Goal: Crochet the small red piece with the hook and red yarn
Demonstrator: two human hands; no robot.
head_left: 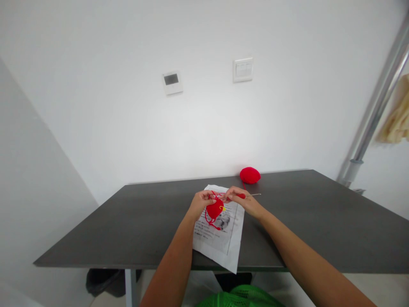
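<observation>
My left hand (203, 201) pinches a small piece of red crochet work (214, 209) by its upper edge. A yellow stitch marker (223, 208) hangs on the right side of the piece, and loose red yarn tails dangle below it. My right hand (238, 197) is closed around a crochet hook (254, 195) with a red grip; its thin metal shaft sticks out to the right. The hook's other end reaches the top of the red piece, where fingers partly hide it. From the ball of red yarn (250, 175), a strand runs toward my right hand.
Under my hands a printed sheet (220, 251) with text and a picture lies on the dark grey table (153, 221), overhanging its front edge. The white wall behind carries a thermostat (172, 82) and a switch plate (243, 70). A black bin (105, 281) stands below at left.
</observation>
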